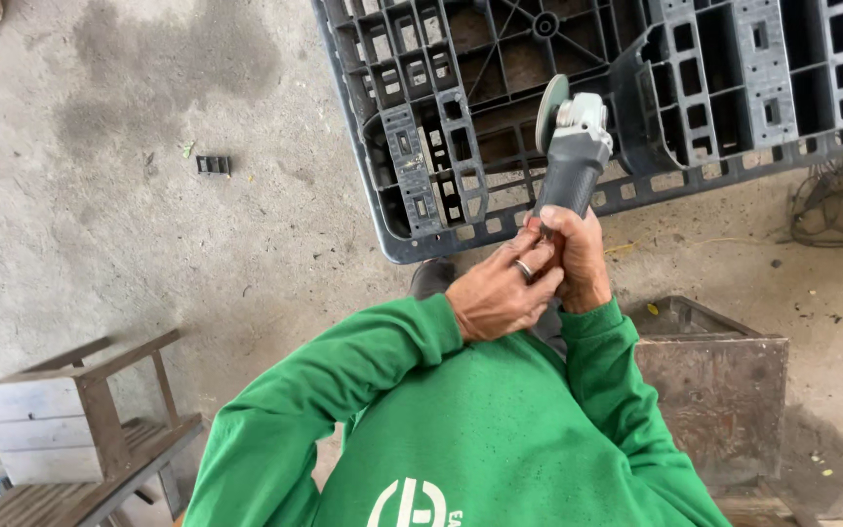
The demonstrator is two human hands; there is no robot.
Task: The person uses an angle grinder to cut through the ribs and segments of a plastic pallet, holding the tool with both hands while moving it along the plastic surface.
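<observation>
An angle grinder (570, 156) is sitting just above the centre of the frame, its grey body pointing up and its thin disc (549, 110) standing edge-on toward the upper left, hovering over the lower edge of a dark plastic pallet (421, 166) that is filling the upper middle and right. The tool is looking dense and stiff, head-heavy at the metal gear housing, so it is likely wanting a firm wrap around the slim rear body, well clear of the disc, which is brittle and apparently unguarded on the side facing the camera. The right hand (582, 259) is closing around that rear grip from below, fingers wrapped tight. The left hand (501, 293), wearing a ring, is pressing in beside it, its fingertips curling against the butt end of the handle and touching the right hand; whether it is pinching a cord or a switch there I cannot tell. Both green sleeves (373, 361) are rising from the lower centre. A rusty metal box (724, 381) is standing at the lower right, a wooden bench (70, 420) at the lower left, and a small black fragment (213, 164) is lying on the concrete floor (148, 244) in the upper left.
</observation>
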